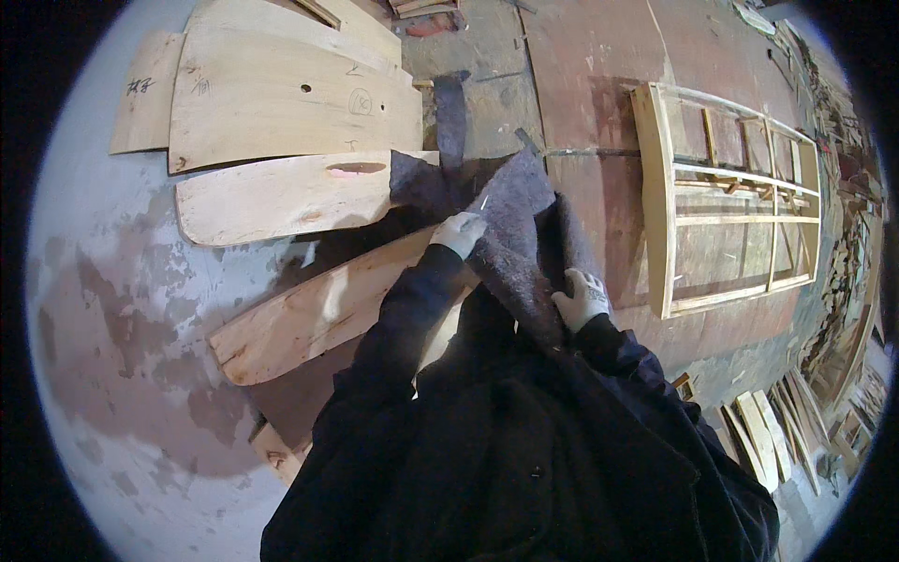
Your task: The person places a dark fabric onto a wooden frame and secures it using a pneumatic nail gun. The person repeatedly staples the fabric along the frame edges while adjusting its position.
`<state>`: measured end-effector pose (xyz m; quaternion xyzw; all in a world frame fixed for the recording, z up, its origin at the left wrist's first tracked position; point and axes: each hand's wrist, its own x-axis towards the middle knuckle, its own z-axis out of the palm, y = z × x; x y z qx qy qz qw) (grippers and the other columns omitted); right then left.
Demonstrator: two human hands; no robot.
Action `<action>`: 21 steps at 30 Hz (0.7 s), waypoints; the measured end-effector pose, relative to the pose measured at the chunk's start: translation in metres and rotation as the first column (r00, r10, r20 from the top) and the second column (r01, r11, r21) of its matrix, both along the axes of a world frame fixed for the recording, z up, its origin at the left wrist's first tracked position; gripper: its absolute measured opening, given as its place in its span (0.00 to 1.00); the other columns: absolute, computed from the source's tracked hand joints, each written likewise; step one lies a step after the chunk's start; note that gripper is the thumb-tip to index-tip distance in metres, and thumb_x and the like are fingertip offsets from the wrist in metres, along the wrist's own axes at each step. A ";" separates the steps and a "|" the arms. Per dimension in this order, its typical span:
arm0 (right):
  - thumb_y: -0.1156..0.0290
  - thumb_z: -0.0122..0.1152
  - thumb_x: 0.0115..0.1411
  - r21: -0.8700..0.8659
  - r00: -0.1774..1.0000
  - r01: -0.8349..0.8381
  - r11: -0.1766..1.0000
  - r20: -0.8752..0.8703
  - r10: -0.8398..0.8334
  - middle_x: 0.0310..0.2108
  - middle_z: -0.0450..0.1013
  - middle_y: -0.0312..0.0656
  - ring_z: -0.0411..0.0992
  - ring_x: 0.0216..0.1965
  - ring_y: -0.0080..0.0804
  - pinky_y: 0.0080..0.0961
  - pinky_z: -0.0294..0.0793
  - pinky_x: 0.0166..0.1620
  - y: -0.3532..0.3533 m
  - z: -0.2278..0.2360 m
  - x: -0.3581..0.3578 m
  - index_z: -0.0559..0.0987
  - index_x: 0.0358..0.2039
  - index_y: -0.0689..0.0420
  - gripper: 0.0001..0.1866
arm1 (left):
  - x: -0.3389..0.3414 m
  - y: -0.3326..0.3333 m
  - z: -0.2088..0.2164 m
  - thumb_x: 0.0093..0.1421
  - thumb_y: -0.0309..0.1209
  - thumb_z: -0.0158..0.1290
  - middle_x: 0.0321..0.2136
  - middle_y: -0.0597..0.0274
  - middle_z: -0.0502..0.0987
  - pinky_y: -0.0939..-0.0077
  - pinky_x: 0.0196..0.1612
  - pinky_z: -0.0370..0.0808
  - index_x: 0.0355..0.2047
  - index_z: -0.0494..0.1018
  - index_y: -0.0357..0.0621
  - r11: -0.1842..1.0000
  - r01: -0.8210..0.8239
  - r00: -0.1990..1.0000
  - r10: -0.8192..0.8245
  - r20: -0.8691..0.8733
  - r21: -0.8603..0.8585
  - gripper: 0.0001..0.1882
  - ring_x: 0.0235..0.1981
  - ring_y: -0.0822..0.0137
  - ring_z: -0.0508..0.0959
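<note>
A dark grey felt sheet [518, 211] hangs in folds in front of my body. My left hand [459, 233], in a white glove, is closed on its left edge. My right hand [582, 298], gloved too, is closed around a fold on the felt's right side, lower than the left hand. Some of the right fingertips are hidden. More dark felt [419, 184] lies beyond my left hand, over the end of a pale board with an oval slot [281, 199]. A narrow felt strip [450, 117] extends away from me.
Large curved plywood panels [290, 89] with handwritten marks lean at the far left. A rounded wooden board [309, 309] slants beside my left arm. To the right, an open wooden frame [661, 201] rests on reddish-brown sheeting [599, 122]. Loose planks [763, 436] lie at the lower right.
</note>
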<state>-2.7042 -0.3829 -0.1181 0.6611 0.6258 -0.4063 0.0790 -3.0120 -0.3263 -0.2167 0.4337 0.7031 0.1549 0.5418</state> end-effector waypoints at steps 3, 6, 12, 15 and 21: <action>0.54 0.65 0.56 -0.063 0.995 0.057 0.996 0.084 -0.051 0.66 0.63 0.55 0.58 0.67 0.57 0.43 0.62 0.67 -0.005 -0.010 0.007 0.67 0.63 0.60 0.38 | 0.004 -0.021 -0.036 0.57 0.44 0.62 0.59 0.45 0.74 0.62 0.63 0.68 0.61 0.70 0.36 0.999 0.054 0.971 -0.052 -0.234 0.001 0.36 0.61 0.52 0.73; 0.53 0.66 0.55 -0.149 0.987 0.084 0.985 0.145 -0.063 0.67 0.60 0.59 0.58 0.68 0.57 0.44 0.62 0.67 -0.007 -0.019 0.017 0.63 0.65 0.63 0.43 | 0.005 -0.041 -0.078 0.55 0.47 0.62 0.64 0.43 0.68 0.60 0.66 0.65 0.66 0.64 0.38 0.973 -0.111 0.973 0.065 -0.220 -0.201 0.43 0.65 0.49 0.68; 0.54 0.66 0.54 -0.282 0.983 0.073 0.957 0.180 -0.022 0.61 0.65 0.65 0.67 0.62 0.60 0.43 0.68 0.63 -0.001 -0.018 0.038 0.61 0.64 0.67 0.44 | 0.014 -0.088 -0.108 0.55 0.47 0.62 0.63 0.42 0.69 0.60 0.66 0.65 0.67 0.62 0.36 0.885 -0.460 0.883 0.447 -0.140 -0.074 0.44 0.64 0.49 0.70; 0.55 0.65 0.54 -0.336 0.981 -0.006 0.942 0.183 0.071 0.56 0.70 0.63 0.70 0.59 0.58 0.42 0.71 0.61 0.008 -0.021 0.053 0.65 0.61 0.66 0.40 | 0.017 -0.094 -0.102 0.55 0.46 0.61 0.56 0.44 0.75 0.59 0.62 0.69 0.61 0.68 0.35 0.900 -0.413 0.911 0.406 -0.074 -0.139 0.38 0.58 0.49 0.75; 0.53 0.65 0.54 -0.451 0.942 -0.111 0.885 0.236 0.238 0.53 0.75 0.60 0.74 0.56 0.54 0.43 0.74 0.58 0.030 -0.059 0.100 0.74 0.56 0.64 0.34 | 0.035 -0.090 -0.104 0.57 0.39 0.58 0.35 0.49 0.83 0.63 0.46 0.74 0.38 0.81 0.34 0.920 -0.077 0.946 0.189 0.263 -0.383 0.18 0.41 0.54 0.82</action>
